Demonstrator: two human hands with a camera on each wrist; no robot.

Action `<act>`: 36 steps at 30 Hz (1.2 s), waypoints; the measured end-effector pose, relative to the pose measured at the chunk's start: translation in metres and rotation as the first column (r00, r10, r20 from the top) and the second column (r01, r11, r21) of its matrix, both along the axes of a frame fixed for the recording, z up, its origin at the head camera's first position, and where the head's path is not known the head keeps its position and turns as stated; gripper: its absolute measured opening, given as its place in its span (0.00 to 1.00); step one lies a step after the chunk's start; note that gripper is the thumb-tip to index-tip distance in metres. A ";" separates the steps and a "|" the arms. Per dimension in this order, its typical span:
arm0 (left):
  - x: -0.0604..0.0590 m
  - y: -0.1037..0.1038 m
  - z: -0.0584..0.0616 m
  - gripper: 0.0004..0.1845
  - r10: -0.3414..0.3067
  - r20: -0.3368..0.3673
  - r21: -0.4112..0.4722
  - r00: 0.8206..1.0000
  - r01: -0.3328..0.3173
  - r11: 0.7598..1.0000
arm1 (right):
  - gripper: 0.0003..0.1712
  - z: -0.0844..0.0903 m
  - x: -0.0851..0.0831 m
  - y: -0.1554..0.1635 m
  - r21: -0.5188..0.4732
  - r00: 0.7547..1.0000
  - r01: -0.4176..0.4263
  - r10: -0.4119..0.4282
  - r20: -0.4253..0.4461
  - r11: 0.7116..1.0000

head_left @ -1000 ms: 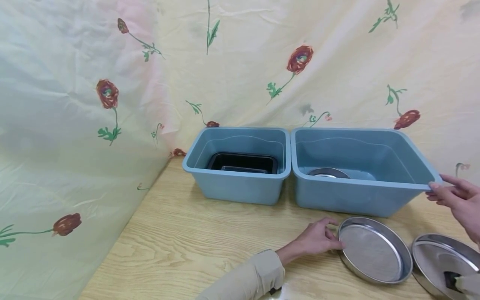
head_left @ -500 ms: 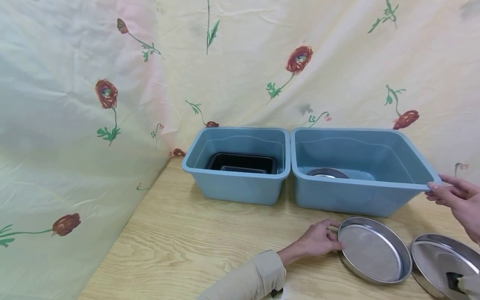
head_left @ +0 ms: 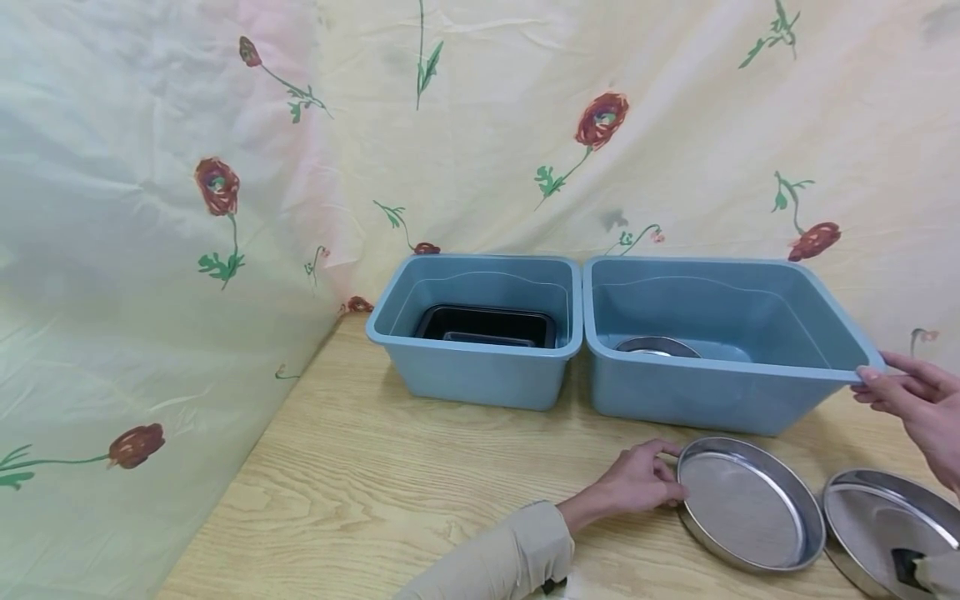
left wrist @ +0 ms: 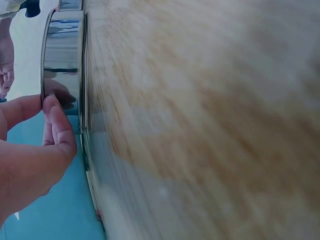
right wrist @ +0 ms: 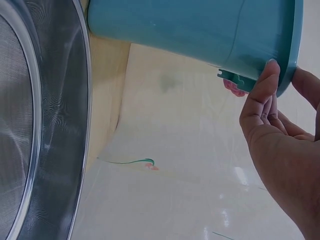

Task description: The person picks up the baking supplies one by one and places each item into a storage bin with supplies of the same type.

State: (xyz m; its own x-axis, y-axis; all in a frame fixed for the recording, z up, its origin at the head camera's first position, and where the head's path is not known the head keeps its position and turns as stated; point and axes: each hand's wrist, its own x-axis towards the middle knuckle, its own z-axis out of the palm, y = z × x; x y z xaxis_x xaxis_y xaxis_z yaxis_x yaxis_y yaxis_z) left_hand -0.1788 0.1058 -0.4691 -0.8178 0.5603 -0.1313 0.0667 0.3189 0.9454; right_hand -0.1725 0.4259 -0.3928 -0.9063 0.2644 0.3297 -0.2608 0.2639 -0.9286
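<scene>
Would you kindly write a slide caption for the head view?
Left hand grips round steel sieve pan; right hand holds the right blue plastic bin's rim.

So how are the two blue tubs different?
The left tub looks narrower and holds a black tray; the right tub looks wider and holds a round metal pan. The right hand pinches the right tub's rim; nothing touches the left tub. Both are blue plastic, side by side.

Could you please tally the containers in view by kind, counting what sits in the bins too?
Blue plastic bins: 2, left bin and right bin.
Round steel pans: 3, one in the right bin, one at the left hand, one at the table's right edge.
Black trays: 1, black tray in the left bin.
Total: 6.
</scene>
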 end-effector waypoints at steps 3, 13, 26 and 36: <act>0.001 0.000 0.000 0.26 0.011 0.012 0.012 1.000 -0.011 1.000 | 0.26 0.000 0.000 -0.001 0.027 1.000 0.020 -0.021 0.018 0.999; 0.004 0.001 0.000 0.25 0.028 0.029 0.037 0.999 -0.029 0.999 | 0.26 -0.001 0.000 -0.001 0.026 0.999 0.026 -0.026 0.020 0.999; 0.007 -0.003 0.004 0.25 0.037 0.063 0.092 0.997 -0.043 0.995 | 0.26 0.000 -0.001 -0.001 0.028 1.000 0.017 -0.018 0.020 0.999; 0.008 -0.006 0.003 0.26 0.043 0.097 0.132 0.994 -0.055 0.990 | 0.27 -0.001 0.000 0.000 0.012 1.000 -0.007 0.007 -0.004 1.000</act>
State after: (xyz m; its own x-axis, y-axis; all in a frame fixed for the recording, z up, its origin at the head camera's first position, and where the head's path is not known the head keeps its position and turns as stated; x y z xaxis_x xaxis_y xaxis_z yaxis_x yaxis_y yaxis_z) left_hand -0.1703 0.0998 -0.4658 -0.8323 0.5377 -0.1349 -0.0365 0.1896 0.9812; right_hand -0.1723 0.4261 -0.3934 -0.9068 0.2541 0.3363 -0.2664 0.2728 -0.9244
